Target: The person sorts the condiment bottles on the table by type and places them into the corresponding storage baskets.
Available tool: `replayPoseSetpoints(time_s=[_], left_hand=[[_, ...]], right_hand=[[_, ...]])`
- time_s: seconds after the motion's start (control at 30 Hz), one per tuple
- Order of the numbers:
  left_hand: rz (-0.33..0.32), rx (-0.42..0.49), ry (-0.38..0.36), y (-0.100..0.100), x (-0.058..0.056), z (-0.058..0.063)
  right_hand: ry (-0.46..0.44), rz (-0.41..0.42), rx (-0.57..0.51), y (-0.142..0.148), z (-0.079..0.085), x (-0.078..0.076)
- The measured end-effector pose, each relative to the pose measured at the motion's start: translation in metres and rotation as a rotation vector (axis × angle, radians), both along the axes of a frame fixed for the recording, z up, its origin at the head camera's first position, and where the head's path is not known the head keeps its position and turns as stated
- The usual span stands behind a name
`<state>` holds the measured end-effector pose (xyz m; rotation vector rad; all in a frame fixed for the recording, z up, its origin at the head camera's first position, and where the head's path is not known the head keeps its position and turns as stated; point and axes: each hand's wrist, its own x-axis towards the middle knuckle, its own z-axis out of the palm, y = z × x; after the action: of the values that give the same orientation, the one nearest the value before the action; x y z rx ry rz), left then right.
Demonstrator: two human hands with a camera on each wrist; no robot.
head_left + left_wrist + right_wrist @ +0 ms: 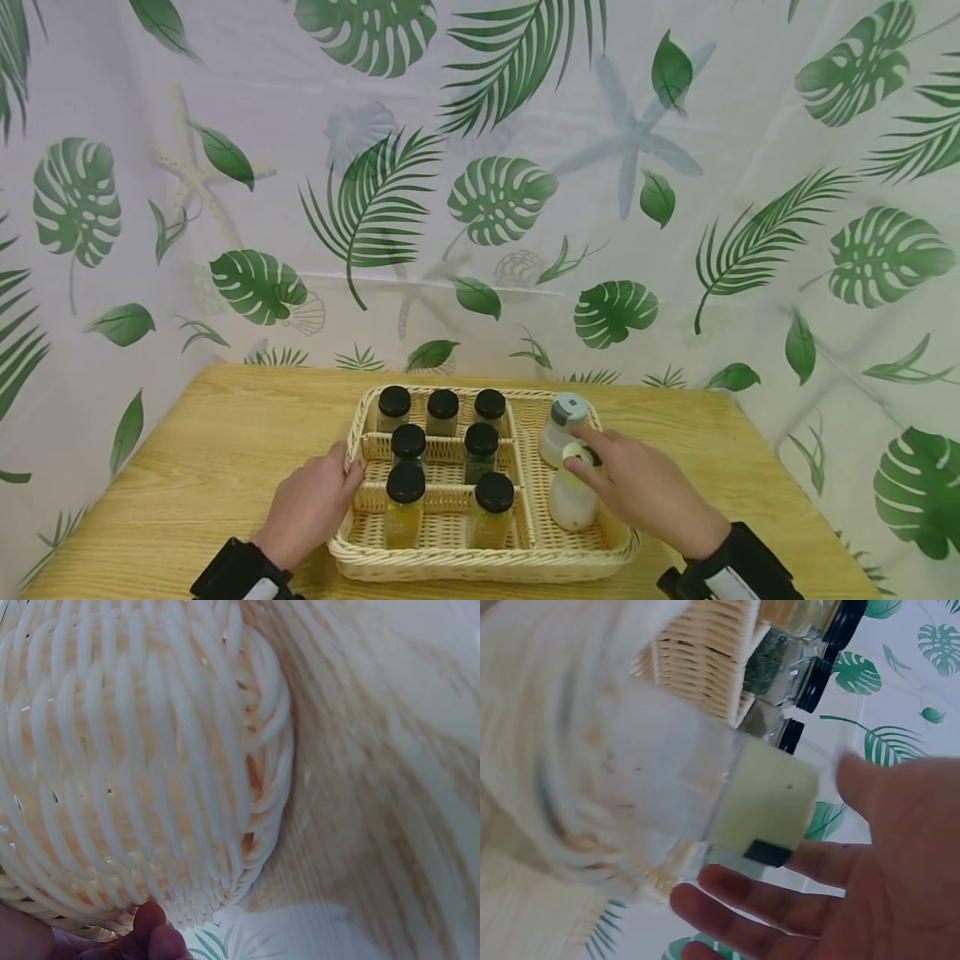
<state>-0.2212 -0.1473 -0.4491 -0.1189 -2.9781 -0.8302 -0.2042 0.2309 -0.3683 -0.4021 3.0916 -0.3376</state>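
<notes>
A pale wicker basket (480, 570) with a divided left side stands on the table. My left hand (311, 507) grips its left rim, thumb over the edge; fingertips (159, 937) show against the weave in the left wrist view. In the right compartment stand two clear shaker bottles of white contents, one with a grey lid (570, 408) behind one with a pale yellow lid (769, 796). My right hand (654, 493) reaches around the yellow lid from the right. In the right wrist view its thumb is apart from the lid, its fingers loosely extended.
Several glass jars with black lids fill the left compartments: three at the back (443, 408), two in the middle (481, 450), two with yellowish contents in front (491, 512). Around the basket lies the wooden table (247, 425); a leaf-print cloth (405, 208) hangs behind it.
</notes>
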Motion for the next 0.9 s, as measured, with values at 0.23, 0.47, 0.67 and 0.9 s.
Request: replayPoseSetpoints(time_s=[0.23,0.47,0.67,0.9], left_hand=[[0.007,-0.002,0.004,0.002,0.005,-0.001],[0.014,-0.001,0.008,0.004,0.010,-0.001],[0.017,0.006,0.007,0.007,0.015,-0.001],[0.009,0.006,0.002,0.010,0.020,0.000]], right_hand=[[0.075,-0.040,-0.092,0.016,-0.012,0.003],[0.095,-0.142,-0.101,0.033,-0.029,0.004],[-0.089,-0.188,-0.076,0.043,-0.045,0.004],[-0.096,-0.154,-0.141,0.044,-0.062,0.010]])
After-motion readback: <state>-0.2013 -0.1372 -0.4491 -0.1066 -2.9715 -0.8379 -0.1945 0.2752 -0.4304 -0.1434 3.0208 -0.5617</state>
